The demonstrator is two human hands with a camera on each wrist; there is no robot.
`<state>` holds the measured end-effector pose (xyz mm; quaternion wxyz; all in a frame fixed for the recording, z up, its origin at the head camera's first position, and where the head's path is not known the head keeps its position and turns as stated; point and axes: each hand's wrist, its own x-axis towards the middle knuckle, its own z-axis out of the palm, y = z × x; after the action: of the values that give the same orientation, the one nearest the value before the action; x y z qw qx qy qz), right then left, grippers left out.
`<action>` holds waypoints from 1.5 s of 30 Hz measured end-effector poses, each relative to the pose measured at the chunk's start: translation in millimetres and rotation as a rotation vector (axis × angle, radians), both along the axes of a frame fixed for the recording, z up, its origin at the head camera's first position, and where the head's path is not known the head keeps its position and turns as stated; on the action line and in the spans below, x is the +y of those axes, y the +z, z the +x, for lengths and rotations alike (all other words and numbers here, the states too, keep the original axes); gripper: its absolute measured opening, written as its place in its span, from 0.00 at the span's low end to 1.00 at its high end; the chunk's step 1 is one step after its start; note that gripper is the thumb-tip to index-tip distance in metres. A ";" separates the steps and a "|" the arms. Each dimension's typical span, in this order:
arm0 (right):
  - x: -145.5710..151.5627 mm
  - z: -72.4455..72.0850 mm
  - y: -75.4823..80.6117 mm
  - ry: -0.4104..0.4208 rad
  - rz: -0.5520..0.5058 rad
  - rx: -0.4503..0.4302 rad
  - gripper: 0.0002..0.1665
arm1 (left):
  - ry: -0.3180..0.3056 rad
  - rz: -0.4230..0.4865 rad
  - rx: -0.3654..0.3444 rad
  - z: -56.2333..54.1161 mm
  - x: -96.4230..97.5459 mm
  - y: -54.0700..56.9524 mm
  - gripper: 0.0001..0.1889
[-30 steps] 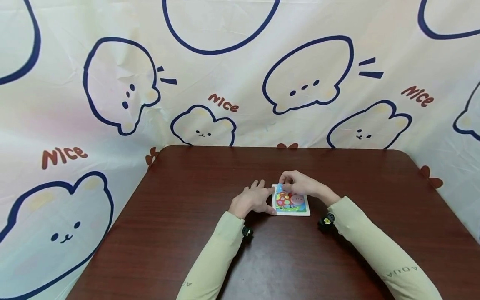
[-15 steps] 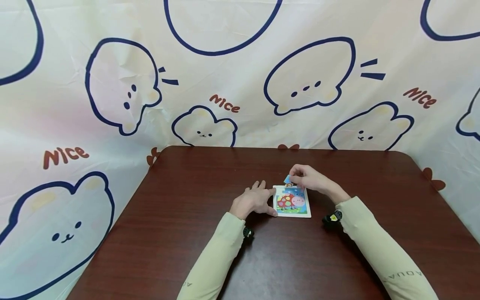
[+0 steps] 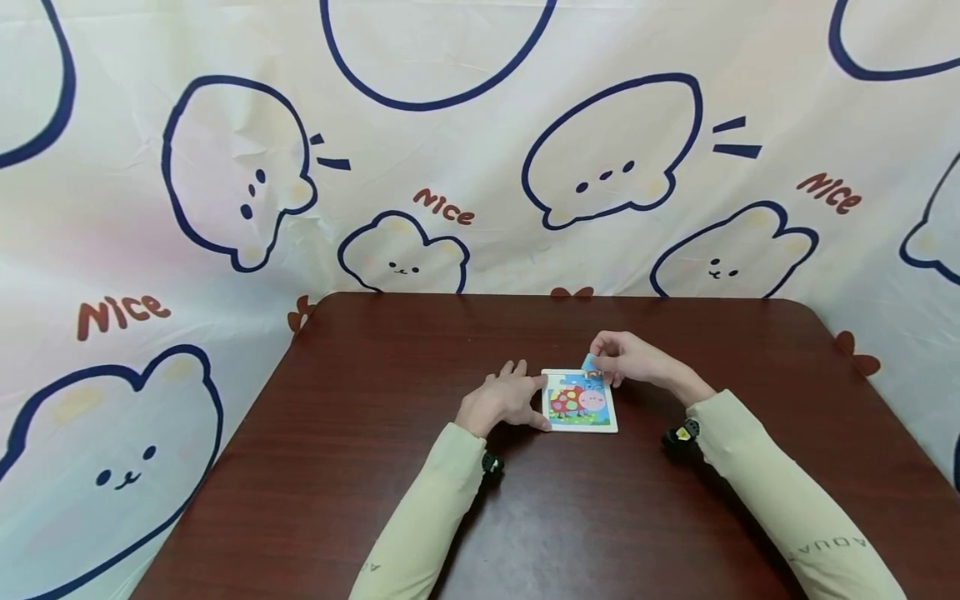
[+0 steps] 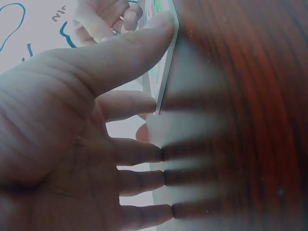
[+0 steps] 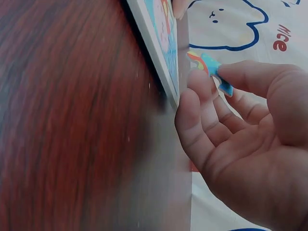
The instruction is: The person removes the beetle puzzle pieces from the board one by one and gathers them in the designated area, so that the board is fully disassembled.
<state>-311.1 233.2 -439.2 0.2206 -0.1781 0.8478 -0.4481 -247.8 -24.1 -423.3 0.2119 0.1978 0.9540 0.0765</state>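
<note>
A small jigsaw puzzle in a white frame point(image 3: 585, 430) lies flat on the table, its picture a red spotted ladybug on blue and green. My left hand point(image 3: 504, 402) rests at the frame's left edge, thumb and forefinger touching it, the other fingers straight with tips on the table. Thumb and fingers of my right hand point(image 3: 633, 358) pinch a blue puzzle piece point(image 5: 211, 63) with a bit of red and yellow on it. In the head view the piece overlaps the puzzle's upper right corner; the right wrist view shows it raised above the frame's surface.
The dark brown wooden table point(image 3: 337, 467) has rounded far corners. Behind it and along the sides hangs a pale cloth point(image 3: 487, 150) with blue cartoon outlines. A small black device point(image 3: 682, 435) is strapped at each wrist.
The right hand has lifted the blue piece off the puzzle's top left area and carried it rightward along the top edge to the upper right corner. The left hand stays in place.
</note>
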 end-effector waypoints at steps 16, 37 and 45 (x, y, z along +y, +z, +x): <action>38.4 -1.4 1.2 0.003 0.082 0.013 0.13 | 0.014 0.025 0.010 0.2 -2.5 -0.2 0.44; 79.0 -5.2 3.1 0.035 0.266 -0.019 0.08 | -0.027 -0.013 0.043 0.4 -8.0 -3.3 0.46; 76.4 -8.0 6.5 0.041 0.332 -0.017 0.18 | -0.046 -0.023 0.057 -0.1 -8.7 -3.8 0.46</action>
<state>-319.2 309.6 -432.7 0.2634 -0.1524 0.9045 -0.2987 -247.9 -32.8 -427.0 0.1887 0.2192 0.9557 0.0551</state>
